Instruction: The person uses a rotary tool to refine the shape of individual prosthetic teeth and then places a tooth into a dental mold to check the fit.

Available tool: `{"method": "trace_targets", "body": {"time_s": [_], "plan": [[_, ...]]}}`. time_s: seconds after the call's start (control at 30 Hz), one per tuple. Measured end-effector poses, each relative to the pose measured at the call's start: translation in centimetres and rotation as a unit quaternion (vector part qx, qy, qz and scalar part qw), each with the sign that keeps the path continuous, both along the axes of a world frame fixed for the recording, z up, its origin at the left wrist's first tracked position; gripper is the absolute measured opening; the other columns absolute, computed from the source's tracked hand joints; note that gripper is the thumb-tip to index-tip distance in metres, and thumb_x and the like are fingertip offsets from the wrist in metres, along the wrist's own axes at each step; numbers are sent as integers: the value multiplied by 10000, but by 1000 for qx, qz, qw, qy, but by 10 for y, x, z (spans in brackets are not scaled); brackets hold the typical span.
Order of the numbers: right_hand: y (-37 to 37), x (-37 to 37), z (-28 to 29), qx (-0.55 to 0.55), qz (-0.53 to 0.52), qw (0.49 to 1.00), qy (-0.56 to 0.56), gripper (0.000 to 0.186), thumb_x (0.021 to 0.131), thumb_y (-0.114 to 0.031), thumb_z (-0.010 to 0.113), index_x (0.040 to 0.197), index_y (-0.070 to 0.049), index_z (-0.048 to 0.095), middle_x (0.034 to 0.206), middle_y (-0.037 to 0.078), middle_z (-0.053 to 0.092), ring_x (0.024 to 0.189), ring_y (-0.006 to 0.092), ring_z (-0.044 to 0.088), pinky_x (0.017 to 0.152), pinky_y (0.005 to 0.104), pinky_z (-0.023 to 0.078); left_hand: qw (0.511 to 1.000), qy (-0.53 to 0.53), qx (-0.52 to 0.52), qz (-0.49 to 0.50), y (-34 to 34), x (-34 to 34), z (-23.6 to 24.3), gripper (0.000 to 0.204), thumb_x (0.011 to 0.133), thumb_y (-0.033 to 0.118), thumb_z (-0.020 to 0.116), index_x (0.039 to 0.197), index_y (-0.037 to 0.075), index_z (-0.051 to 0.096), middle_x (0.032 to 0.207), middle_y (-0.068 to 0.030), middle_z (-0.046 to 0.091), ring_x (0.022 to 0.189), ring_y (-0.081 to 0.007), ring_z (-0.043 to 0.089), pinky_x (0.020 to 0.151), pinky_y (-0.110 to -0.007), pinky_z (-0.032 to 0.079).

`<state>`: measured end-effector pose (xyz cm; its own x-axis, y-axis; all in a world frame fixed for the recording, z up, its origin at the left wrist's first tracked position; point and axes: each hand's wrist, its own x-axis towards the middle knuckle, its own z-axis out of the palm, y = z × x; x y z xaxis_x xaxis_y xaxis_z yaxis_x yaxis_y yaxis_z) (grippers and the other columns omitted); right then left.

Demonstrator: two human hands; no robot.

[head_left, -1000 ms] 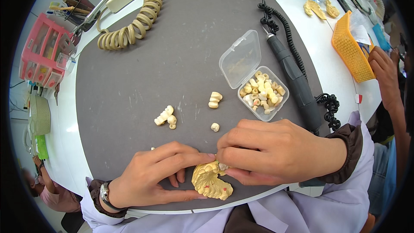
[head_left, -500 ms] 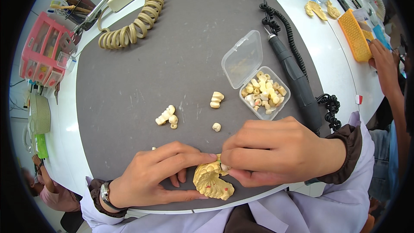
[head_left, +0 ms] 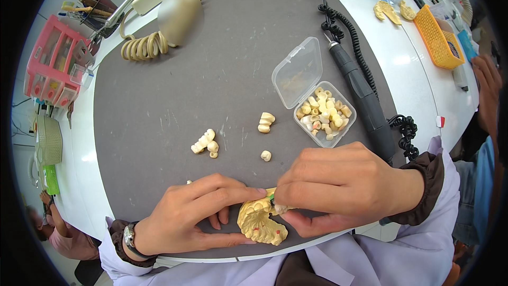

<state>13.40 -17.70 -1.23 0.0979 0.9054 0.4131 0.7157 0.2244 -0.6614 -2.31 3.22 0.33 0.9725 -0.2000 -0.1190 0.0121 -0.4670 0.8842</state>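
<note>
My left hand (head_left: pixel 196 213) grips a yellow plaster dental cast (head_left: pixel 256 221) near the mat's front edge, thumb below and fingers along its upper left side. Small red marks show on the cast, and a green patch (head_left: pixel 272 199) at its right arm. My right hand (head_left: pixel 338 184) is closed in a pinch against that arm. A small whitish dental crown (head_left: pixel 280 209) shows at its fingertips, partly hidden by them. Beyond my hands lie a single loose crown (head_left: pixel 265 155), a joined crown piece (head_left: pixel 266 122) and a small cluster of crowns (head_left: pixel 205 143).
An open clear plastic box (head_left: pixel 345 137) full of crowns stands right of centre. Beside it lies a black handpiece (head_left: pixel 365 100) with a coiled cord. A beige coiled hose (head_left: pixel 145 46) lies far left. An orange basket (head_left: pixel 436 42) stands far right, near another person's hand (head_left: pixel 487 74).
My right fingers have lifted slightly and the thumb has shifted right, so more of the green patch shows. The other person's hand has drawn back from the orange basket. My left hand stays put.
</note>
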Motion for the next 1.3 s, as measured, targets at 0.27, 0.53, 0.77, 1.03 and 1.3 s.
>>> {"method": "trace_targets", "body": {"time_s": [0.27, 0.53, 0.77, 1.03, 1.3], "plan": [[-1, -1, -1, 1, 0, 1000, 6, 237, 752, -93, 714, 962, -44, 616, 756, 38, 508, 665, 176, 562, 506, 306, 469, 1000, 1, 4, 1, 0, 0, 0, 575, 735, 159, 861, 1269, 118, 652, 1052, -15, 631, 667, -61, 575, 580, -206, 530], [1, 0, 2, -7, -2, 1000, 17, 190, 689, -10, 760, 839, -54, 652, 842, 22, 656, 661, 174, 623, 514, 274, 499, 1000, 3, 2, 1, 0, 0, 0, 582, 733, 156, 862, 1273, 116, 650, 1049, -14, 630, 670, -60, 576, 581, -205, 529], [1, 0, 3, -7, -3, 1000, 15, 193, 687, -13, 759, 841, -56, 651, 848, 19, 656, 657, 172, 621, 508, 272, 493, 1000, 5, 3, -2, 0, 0, 1, 581, 737, 148, 859, 1276, 111, 646, 1052, -16, 626, 677, -61, 576, 584, -205, 526], [1, 0, 4, 0, -6, 1000, 0, 191, 687, -18, 765, 836, -66, 657, 844, 14, 658, 661, 174, 629, 521, 272, 501, 1000, 6, 3, -3, 0, 0, 1, 577, 738, 150, 859, 1273, 107, 647, 1058, -16, 629, 674, -60, 576, 583, -205, 530], [2, 2, 2, 68, -25, 997, -16, 186, 702, -30, 781, 849, -60, 671, 841, 32, 676, 686, 195, 658, 578, 281, 525, 1000, -1, 23, -13, 1, 3, 3, 551, 650, 118, 910, 1137, 16, 673, 1081, -110, 646, 698, -89, 638, 591, -203, 562]]}}
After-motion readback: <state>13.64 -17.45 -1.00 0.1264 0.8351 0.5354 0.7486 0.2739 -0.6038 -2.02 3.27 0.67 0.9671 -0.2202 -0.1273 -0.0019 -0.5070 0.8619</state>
